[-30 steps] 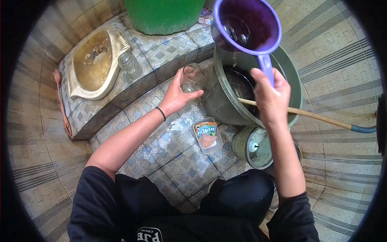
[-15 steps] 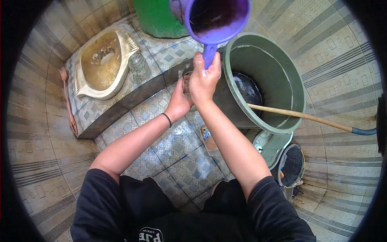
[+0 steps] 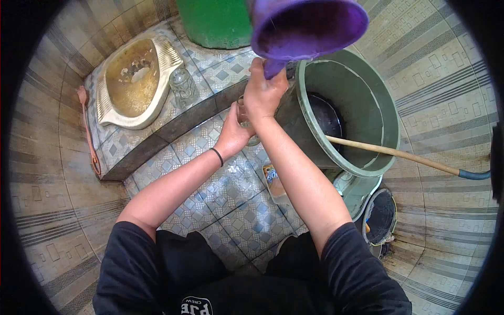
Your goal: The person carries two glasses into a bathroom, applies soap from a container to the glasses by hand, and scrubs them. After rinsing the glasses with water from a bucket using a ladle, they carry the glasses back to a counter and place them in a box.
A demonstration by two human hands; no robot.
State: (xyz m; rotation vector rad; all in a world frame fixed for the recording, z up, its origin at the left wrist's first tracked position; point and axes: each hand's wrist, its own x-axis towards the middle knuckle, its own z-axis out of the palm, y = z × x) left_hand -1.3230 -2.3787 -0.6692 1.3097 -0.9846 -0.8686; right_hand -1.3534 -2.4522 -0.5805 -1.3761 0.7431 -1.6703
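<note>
My right hand [image 3: 265,94] grips the handle of a purple dipper [image 3: 315,31], which is tilted over to the right at the top of the view. My left hand [image 3: 232,132], just left of and below my right wrist, is closed round a clear glass [image 3: 242,113], partly hidden behind my right hand. Another clear glass [image 3: 182,86] stands on the tiled ledge [image 3: 210,79], beside the squat toilet [image 3: 131,79]. To the right of my hands is a large green tub [image 3: 388,110] with dark contents low inside it.
A wooden handle [image 3: 399,152] crosses the tub's rim toward the right wall. A bright green container [image 3: 215,23] stands at the back. On the floor lies a small plastic tub [image 3: 275,184]; a black bucket [image 3: 380,216] is at right. A pink brush [image 3: 88,131] leans at left.
The purple dipper has moved right and tipped further over, with my right hand turning on its handle. My left hand stays almost where it was with the glass.
</note>
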